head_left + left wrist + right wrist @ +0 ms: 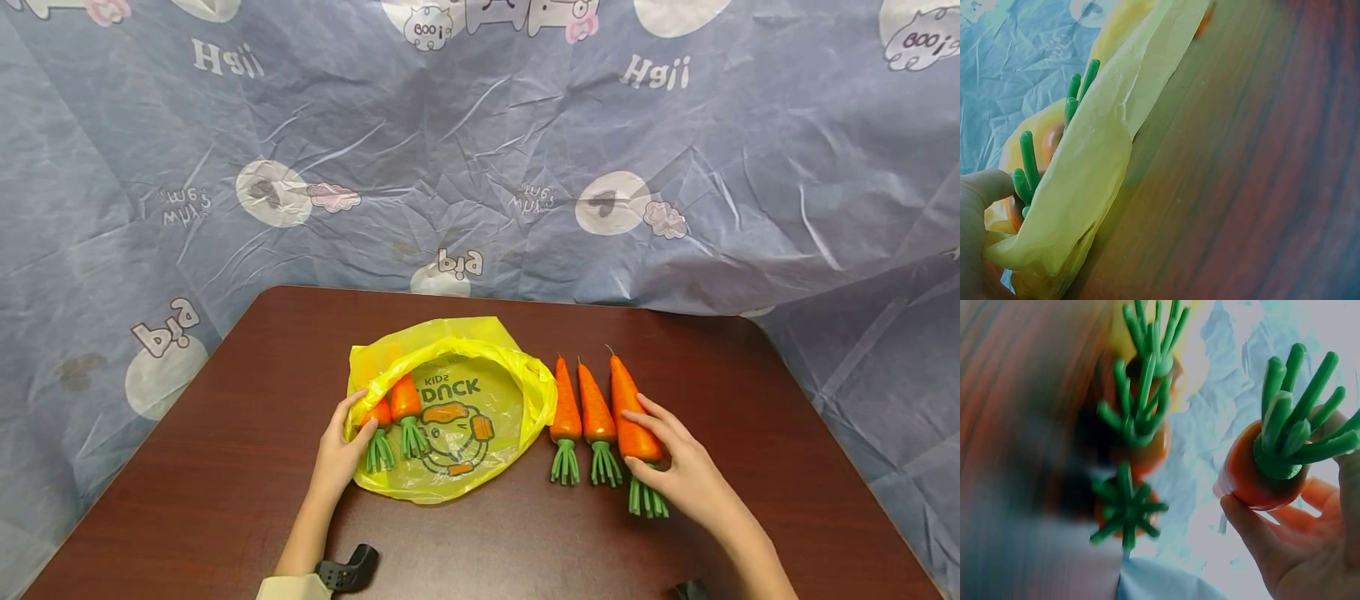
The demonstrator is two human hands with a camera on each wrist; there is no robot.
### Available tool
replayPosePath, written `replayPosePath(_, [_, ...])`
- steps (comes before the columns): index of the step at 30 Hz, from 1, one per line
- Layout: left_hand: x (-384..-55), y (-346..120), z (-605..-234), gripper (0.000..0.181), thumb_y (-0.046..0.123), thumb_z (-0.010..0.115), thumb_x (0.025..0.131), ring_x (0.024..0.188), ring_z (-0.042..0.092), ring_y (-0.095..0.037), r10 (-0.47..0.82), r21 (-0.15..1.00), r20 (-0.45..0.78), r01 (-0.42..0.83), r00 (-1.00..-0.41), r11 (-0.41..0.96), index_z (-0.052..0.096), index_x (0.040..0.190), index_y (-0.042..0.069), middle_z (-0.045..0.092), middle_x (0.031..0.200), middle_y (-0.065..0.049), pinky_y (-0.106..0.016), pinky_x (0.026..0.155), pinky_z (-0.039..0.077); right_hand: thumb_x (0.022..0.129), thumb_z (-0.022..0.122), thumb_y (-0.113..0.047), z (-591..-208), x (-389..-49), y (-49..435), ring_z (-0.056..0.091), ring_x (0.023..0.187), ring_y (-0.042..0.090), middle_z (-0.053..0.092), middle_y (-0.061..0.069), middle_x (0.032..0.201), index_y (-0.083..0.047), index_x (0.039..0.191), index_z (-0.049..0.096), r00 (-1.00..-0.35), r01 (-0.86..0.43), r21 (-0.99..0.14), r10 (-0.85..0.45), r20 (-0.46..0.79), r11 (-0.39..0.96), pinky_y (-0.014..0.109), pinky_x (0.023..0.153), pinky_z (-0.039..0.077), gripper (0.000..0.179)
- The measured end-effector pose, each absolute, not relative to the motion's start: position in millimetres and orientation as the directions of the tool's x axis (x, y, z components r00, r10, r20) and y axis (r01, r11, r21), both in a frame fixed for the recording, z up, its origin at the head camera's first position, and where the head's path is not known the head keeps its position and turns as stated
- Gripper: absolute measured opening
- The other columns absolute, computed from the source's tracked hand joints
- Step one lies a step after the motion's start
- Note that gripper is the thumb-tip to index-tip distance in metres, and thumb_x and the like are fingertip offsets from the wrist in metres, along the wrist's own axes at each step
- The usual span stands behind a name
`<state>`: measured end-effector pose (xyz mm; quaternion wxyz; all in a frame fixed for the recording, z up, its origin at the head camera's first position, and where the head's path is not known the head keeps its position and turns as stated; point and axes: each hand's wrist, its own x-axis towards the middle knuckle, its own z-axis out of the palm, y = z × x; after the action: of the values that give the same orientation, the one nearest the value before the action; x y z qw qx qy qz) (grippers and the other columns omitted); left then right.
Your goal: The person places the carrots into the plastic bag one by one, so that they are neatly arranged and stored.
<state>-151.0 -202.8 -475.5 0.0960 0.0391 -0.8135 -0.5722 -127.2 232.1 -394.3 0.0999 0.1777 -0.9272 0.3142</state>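
Note:
My left hand (339, 446) holds the left side of the mouth of a yellow plastic bag (450, 342), its thumb inside beside the carrots. Two orange carrots lie in the bag with their green tops toward me: the left carrot (379, 414) close to that thumb, the other carrot (406, 398) just right of it. To the right, my right hand (693, 475) grips the thick end of a carrot (624, 392) between thumb and fingers. In the right wrist view this held carrot (1241, 462) hangs apart from the other green tops (1129, 509).
Two more carrots, one (566, 404) by the bag's right rim and another (595, 408) next to it, lie side by side on the dark brown table (480, 550). A printed blue-grey cloth (420, 150) hangs behind the table's far edge.

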Motion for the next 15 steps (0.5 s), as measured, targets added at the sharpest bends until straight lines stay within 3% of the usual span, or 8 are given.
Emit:
replayPosePath(7, [-150.6,-203.1,-475.4,0.048,0.021,0.058,0.089,0.124,0.04,-0.027,-0.173,0.938,0.104,0.039,-0.979,0.344,0.039,0.134,0.024,0.033,0.145,-0.007,-0.047,0.096,0.038,0.074,0.074,-0.015,-392.6,-122.1,211.2,0.046,0.116,0.028,0.041,0.005,0.139,-0.022,0.123,0.054,-0.881,-0.462,-0.481,-0.323,0.345,0.745,0.017,0.082,0.042,0.054])
replayPosePath(13, [-149.6,-202.4,-475.0,0.048,0.021,0.058,0.089,0.121,0.043,-0.026,-0.182,0.932,0.11,0.038,-0.977,0.36,0.04,0.134,0.023,0.035,0.144,-0.007,-0.045,0.094,0.039,0.074,0.073,-0.016,-393.3,-119.6,195.1,0.043,0.121,0.03,0.039,0.002,0.141,-0.026,0.123,0.053,-0.876,-0.482,-0.5,-0.375,0.303,0.72,0.047,0.088,0.043,0.054])
replayPosePath(15, [-149.3,-202.1,-474.1,0.048,0.02,0.058,0.089,0.122,0.043,-0.026,-0.18,0.932,0.113,0.042,-0.977,0.36,0.04,0.134,0.022,0.035,0.144,-0.008,-0.045,0.095,0.039,0.075,0.072,-0.016,-393.9,-119.4,189.9,0.044,0.122,0.029,0.038,0.001,0.142,-0.027,0.124,0.053,-0.876,-0.483,-0.512,-0.392,0.281,0.71,0.049,0.087,0.043,0.054])
